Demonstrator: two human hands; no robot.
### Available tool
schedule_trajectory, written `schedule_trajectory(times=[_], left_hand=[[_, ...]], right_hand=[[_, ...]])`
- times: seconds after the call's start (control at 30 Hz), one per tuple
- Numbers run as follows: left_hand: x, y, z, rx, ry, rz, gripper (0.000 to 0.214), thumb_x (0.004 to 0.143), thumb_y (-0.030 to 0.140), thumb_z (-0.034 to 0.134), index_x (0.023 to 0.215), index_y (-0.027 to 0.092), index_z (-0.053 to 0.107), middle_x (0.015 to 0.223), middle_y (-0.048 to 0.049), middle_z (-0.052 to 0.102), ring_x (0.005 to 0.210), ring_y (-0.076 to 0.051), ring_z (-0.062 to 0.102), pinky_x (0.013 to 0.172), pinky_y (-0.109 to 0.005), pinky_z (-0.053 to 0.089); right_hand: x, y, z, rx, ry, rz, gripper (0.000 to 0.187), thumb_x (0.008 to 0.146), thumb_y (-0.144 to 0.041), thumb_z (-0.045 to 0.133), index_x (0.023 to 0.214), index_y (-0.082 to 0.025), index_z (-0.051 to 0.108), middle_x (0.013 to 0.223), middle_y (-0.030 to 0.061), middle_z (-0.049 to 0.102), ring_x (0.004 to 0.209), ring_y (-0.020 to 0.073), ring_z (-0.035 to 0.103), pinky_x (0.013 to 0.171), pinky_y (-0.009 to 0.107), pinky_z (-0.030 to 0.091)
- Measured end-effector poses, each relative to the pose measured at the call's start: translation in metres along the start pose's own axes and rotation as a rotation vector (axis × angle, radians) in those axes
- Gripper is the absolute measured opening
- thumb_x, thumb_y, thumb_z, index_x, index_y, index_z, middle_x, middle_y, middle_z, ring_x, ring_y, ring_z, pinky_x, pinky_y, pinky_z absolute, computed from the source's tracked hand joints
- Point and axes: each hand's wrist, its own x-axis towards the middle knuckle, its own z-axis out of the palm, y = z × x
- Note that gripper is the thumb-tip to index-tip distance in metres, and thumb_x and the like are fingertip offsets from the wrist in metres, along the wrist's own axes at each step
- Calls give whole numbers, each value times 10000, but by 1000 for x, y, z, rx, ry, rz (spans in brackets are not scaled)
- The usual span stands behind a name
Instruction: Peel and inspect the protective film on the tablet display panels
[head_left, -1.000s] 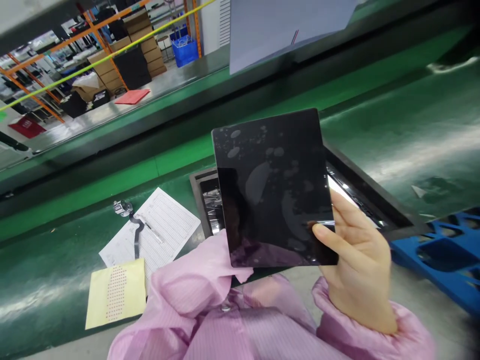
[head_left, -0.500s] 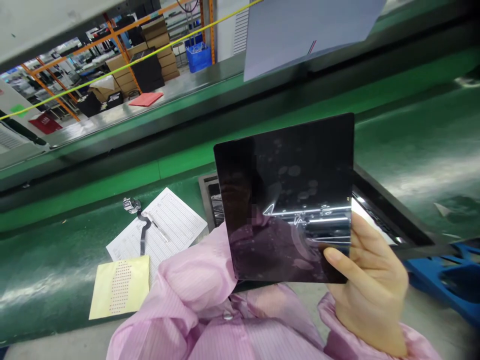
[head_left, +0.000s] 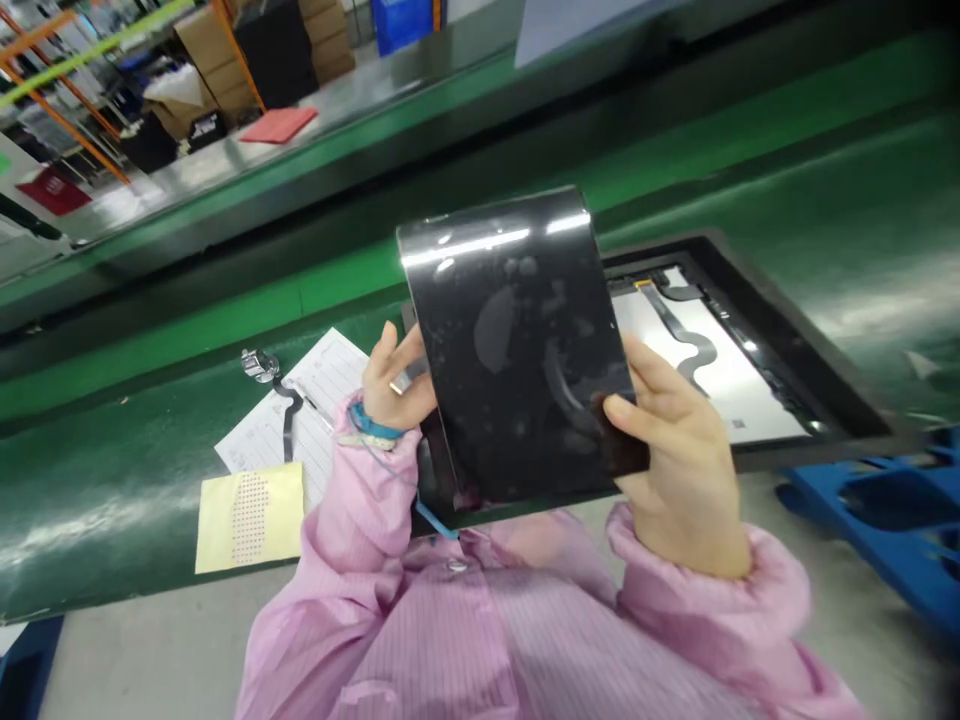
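My right hand (head_left: 675, 455) grips a black glossy screen panel (head_left: 525, 350) by its lower right corner, thumb on the front and fingers behind. The panel is tilted up, with smudges and bright reflections on its face. At the panel's left edge is my left hand (head_left: 397, 385), fingers apart, some tips hidden behind the panel. A small pale bit shows near its fingers; I cannot make out what it is. A blue wrist strap (head_left: 375, 425) circles that wrist. Behind the panel lies a dark frame (head_left: 840, 400) holding a white-backed display (head_left: 739, 385) with a grey ribbon cable (head_left: 686, 340).
Left on the green bench (head_left: 97, 480) are a printed sheet (head_left: 330, 360), a yellow sticker sheet (head_left: 251, 515) and a metal clip (head_left: 260, 365) with a dark strap. Blue plastic racks (head_left: 892, 510) stand at the right. A red folder (head_left: 279, 125) lies on the far ledge.
The panel has moved left and slightly up and tilted, uncovering more of the display behind. My left hand has come into sight at its left edge. The camera view has tipped downward.
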Motion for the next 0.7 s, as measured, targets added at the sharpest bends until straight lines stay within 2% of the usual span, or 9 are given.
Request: schedule_trajectory(times=[0.07, 0.13, 0.23, 0.3, 0.4, 0.5, 0.53, 0.63, 0.7], left_hand=[[-4, 4, -16, 3, -83, 9, 718, 798, 725, 556, 1372, 293, 574, 1192, -59, 729, 1274, -350, 613, 1054, -534, 514], [-7, 10, -29, 62, -90, -25, 639, 808, 668, 563, 1310, 277, 623, 1141, -48, 744, 1297, -338, 599, 1102, -528, 490], [-9, 13, -35, 84, 32, -77, 443, 931, 536, 437, 1133, 242, 700, 1167, -37, 736, 1418, -283, 491, 1204, -480, 398], [-9, 11, -32, 47, 130, -55, 472, 986, 502, 334, 1059, 233, 714, 1216, -31, 720, 1468, -243, 427, 1234, -442, 363], [-10, 7, -23, -28, 209, 70, 592, 987, 589, 248, 1013, 241, 727, 1197, -36, 728, 1477, -225, 412, 1223, -410, 387], [-12, 7, -15, -89, 252, 199, 561, 990, 570, 277, 933, 248, 733, 1053, -19, 758, 1449, -220, 453, 1185, -401, 434], [-13, 8, -12, -107, 271, 188, 534, 998, 528, 293, 903, 238, 731, 1005, -18, 762, 1430, -223, 478, 1173, -409, 446], [-15, 11, -7, -173, 349, 30, 477, 1006, 375, 316, 818, 200, 718, 888, -27, 762, 1330, -231, 583, 1145, -436, 470], [-15, 10, -5, -213, 387, -15, 453, 995, 292, 334, 764, 189, 710, 797, -21, 751, 1239, -211, 650, 1131, -400, 483]], right_hand=[[14, -1, 0, 10, -63, 47, 663, 619, -275, 861, 1256, -284, 680, 1366, 62, 589, 1136, 223, 672, 906, 285, 629], [26, -3, -1, 6, -111, 76, 679, 580, -267, 875, 1234, -272, 692, 1349, 68, 600, 1058, 215, 698, 822, 267, 637], [37, -9, 1, -25, -210, 91, 668, 600, -258, 861, 1244, -256, 686, 1283, 83, 638, 929, 191, 719, 700, 236, 619], [40, -12, 5, -50, -278, 80, 633, 647, -249, 837, 1259, -252, 675, 1267, 81, 646, 888, 169, 718, 705, 238, 614], [43, -15, 15, -87, -351, 57, 588, 708, -238, 804, 1276, -247, 654, 1293, 69, 634, 984, 171, 709, 809, 277, 622], [48, -14, 25, -144, -413, 23, 585, 757, -236, 777, 1319, -226, 617, 1351, 75, 597, 1129, 185, 671, 947, 330, 607], [51, -13, 27, -181, -423, -5, 593, 772, -231, 767, 1340, -213, 600, 1375, 79, 580, 1180, 181, 648, 1022, 342, 579], [59, -11, 33, -356, -443, -137, 596, 800, -218, 752, 1367, -179, 574, 1427, 71, 538, 1344, 160, 533, 1232, 351, 407], [61, -10, 37, -569, -406, -239, 568, 827, -250, 733, 1368, -188, 571, 1417, 64, 545, 1347, 173, 524, 1223, 393, 414]])
